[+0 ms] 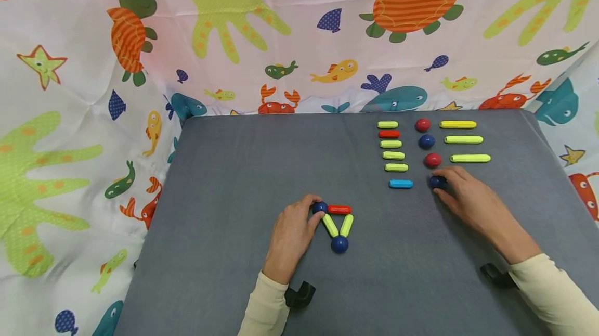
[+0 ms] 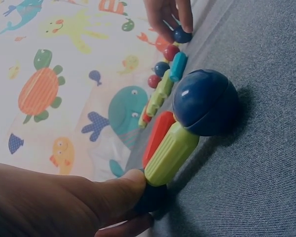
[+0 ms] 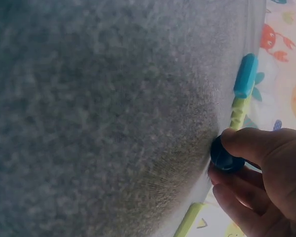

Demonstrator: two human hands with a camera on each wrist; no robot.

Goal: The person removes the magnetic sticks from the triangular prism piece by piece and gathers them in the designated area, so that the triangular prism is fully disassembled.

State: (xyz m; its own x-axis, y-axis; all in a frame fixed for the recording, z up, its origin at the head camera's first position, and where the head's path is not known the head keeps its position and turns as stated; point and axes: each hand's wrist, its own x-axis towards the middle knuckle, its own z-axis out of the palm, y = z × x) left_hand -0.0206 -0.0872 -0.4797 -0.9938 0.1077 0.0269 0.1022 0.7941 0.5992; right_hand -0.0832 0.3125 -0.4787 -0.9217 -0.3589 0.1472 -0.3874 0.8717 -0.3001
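My left hand (image 1: 292, 234) pinches a dark blue ball (image 1: 320, 208) at the upper left corner of a small assembly. A red rod (image 1: 339, 209) runs right from that ball. Two yellow-green rods (image 1: 330, 225) slant down to a second blue ball (image 1: 339, 244), forming a V. At the red rod's right end no ball shows. My right hand (image 1: 472, 208) pinches another blue ball (image 1: 438, 182) between thumb and fingers, at the near end of a column of balls. In the right wrist view that ball (image 3: 226, 155) sits between thumb and fingertips.
Left of the balls, a column of short rods holds several yellow-green ones (image 1: 393, 155), one red (image 1: 389, 134) and one light blue (image 1: 401, 184). Two red balls (image 1: 432, 160) and a blue one (image 1: 426, 141) stand beyond my right hand. Three longer yellow rods (image 1: 470, 158) lie right of them on the grey table (image 1: 234, 185).
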